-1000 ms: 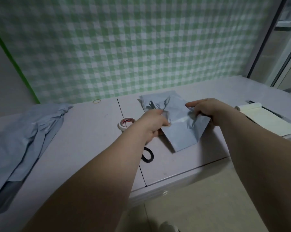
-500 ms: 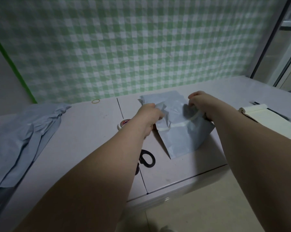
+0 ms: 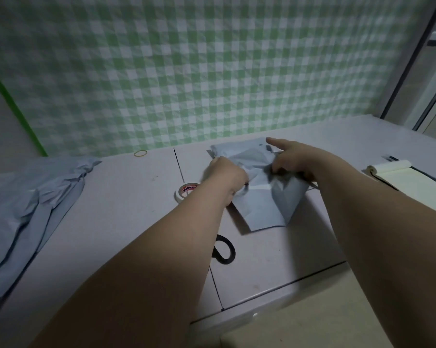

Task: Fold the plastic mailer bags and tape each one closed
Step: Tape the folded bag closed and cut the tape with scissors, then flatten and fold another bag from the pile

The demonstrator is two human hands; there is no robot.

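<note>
Now, on the far left of the table: heap of unfolded mailer bags, same place as a second ago, so more left to do. Rubber band near the wall and tape roll just left of the left wrist, both unmoved. Left hand: half a second ago up at the top left corner of a bag that looked tipped up; now lower, fingers curled round the left edge of the folded mailer bag and gripping it, wrist turned inward. Forearm over the scissors, only one black handle loop visible. Folded mailer bag: down on the table at centre, between the hands, near end flat, far end crumpled. Pale strip across its middle, likely the tape, no longer stretched between the hands as before. Judged from that: tape on, pressing down in hand, this bag nearly closed. Right hand: palm down over the bag's far right part, index finger now straight and pointing left, other fingers bent onto the plastic; pinching or merely pressing, cannot tell. Notepad at far right, untouched.
</note>
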